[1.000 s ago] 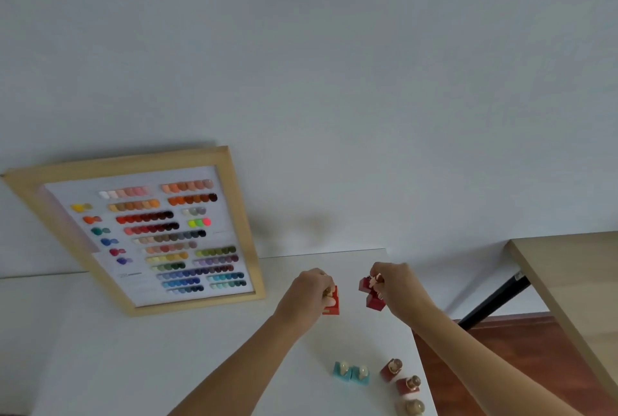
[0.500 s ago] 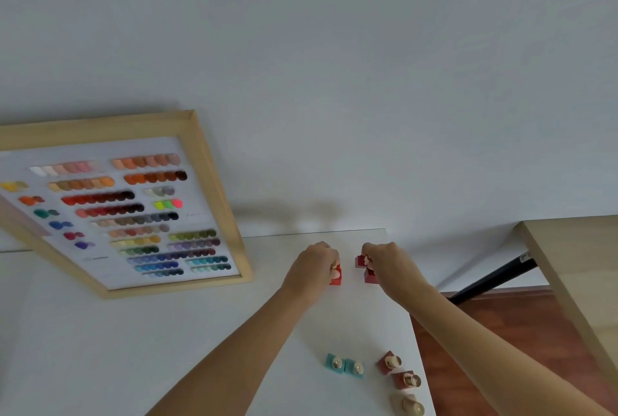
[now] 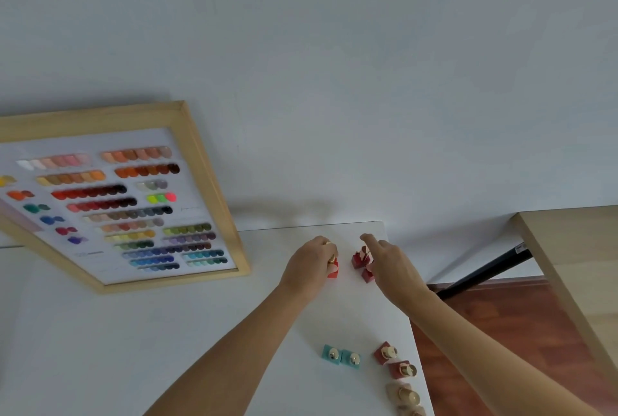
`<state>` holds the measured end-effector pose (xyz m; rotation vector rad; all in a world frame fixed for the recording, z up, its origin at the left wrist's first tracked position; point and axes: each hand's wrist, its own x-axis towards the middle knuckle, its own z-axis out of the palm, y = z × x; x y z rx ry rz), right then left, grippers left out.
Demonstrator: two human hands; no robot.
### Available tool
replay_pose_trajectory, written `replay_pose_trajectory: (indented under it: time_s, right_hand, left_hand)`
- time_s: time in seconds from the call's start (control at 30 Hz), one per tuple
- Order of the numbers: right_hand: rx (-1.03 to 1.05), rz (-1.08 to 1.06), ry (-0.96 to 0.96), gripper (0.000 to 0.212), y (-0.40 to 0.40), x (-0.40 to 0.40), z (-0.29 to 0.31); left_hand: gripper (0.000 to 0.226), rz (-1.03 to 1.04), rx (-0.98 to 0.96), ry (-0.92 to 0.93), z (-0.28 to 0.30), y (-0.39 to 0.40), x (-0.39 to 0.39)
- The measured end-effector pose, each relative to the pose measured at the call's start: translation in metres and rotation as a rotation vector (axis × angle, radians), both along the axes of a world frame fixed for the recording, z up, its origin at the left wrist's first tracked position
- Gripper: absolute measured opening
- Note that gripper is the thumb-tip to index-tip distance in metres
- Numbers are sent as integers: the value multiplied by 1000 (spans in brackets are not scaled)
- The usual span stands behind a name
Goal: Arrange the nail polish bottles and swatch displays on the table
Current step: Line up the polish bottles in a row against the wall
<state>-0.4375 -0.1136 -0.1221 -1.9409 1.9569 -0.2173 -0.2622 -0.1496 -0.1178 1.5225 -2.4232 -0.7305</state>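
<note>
While closing the left hand (image 3: 312,260) round the gold cap of a red bottle (image 3: 333,271) standing on the table (image 3: 100,348), set just under the curled fingers. Right hand (image 3: 389,263) spread loose, forefinger stretched out, gripping nothing as far as can be told; two dark bottles (image 3: 363,263) just beside its fingertips, touching or nearly so, cannot tell which. Judged about midway: three reds gathered near the far edge, close to both hands but not yet squared into a row. Well back from the fingers, toward the wrists, a teal pair (image 3: 341,356) side by side and a line of red and pale bottles (image 3: 398,370) along the right edge, seemingly placed, possibly still to be moved. Swatch frame (image 3: 214,188) leaning at the wall, well left of the left hand, apparently settled.
</note>
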Motion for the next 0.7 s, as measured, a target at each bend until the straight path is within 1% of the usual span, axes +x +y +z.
replay_pose_trajectory:
  time_s: [0.07, 0.17, 0.23, 0.33, 0.43, 0.5, 0.6, 0.7]
  right_hand:
    - [-32, -20, -43, 55, 8, -1, -3]
    - [-70, -40, -116, 58, 18, -1, -9]
    - [-72, -38, -144, 58, 22, -2, -10]
    - [-91, -91, -219, 53, 23, -3, -6]
    - [-130, -165, -202, 40, 9, -5, 2]
    - [-46, -207, -183, 35, -6, -5, 7]
    - [108, -195, -185, 28, -24, -3, 14]
    - [127, -136, -164, 20, -36, -3, 18]
  left_hand:
    - [29, 5, -7, 22, -1, 2, 1]
    - [50, 15, -17, 62, -2, 5, 2]
    - [62, 15, -36, 46, -4, 7, 3]
    - [78, 31, -44, 6, -8, 8, 4]
    - [90, 80, -31, -21, -13, 9, 4]
    - [95, 111, -2, -46, -17, 8, 3]
    - [94, 128, 72, -68, -25, 5, 4]
    - [88, 133, 110, -57, -32, 5, 5]
